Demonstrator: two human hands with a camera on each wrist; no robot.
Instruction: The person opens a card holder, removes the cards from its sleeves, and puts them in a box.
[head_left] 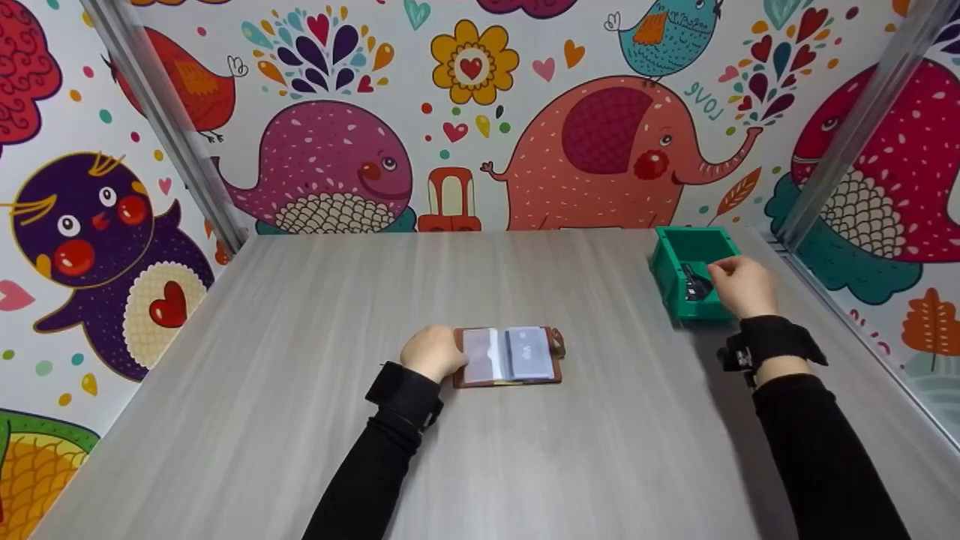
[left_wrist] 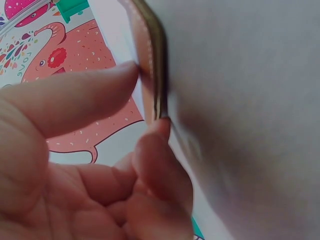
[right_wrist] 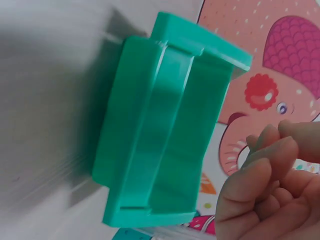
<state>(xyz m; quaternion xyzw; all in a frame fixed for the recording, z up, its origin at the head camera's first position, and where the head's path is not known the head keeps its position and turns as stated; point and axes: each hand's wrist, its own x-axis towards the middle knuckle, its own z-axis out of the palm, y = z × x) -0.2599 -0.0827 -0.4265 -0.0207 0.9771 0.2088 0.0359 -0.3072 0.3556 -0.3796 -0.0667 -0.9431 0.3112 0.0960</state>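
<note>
A small brown card holder (head_left: 508,384) lies unfolded on the table, showing clear plastic sleeves and a clasp at its right side. My left hand (head_left: 435,352) pinches its left edge between thumb and fingers; in the left wrist view the stitched brown edge (left_wrist: 152,65) sits between them. Over the right side of the green bin (head_left: 709,311) hovers my right hand (head_left: 744,286), with loosely curled fingers. Nothing shows between those fingers in the right wrist view. Inside the bin, beside the fingertips, is a dark flat item (head_left: 696,283); its kind is unclear.
The pale wood-grain table (head_left: 360,300) ends at a back wall (head_left: 465,150) printed with cartoon animals. Metal posts (head_left: 169,127) stand at the back corners. A metal rail (head_left: 862,337) follows the table's right edge, close to the bin.
</note>
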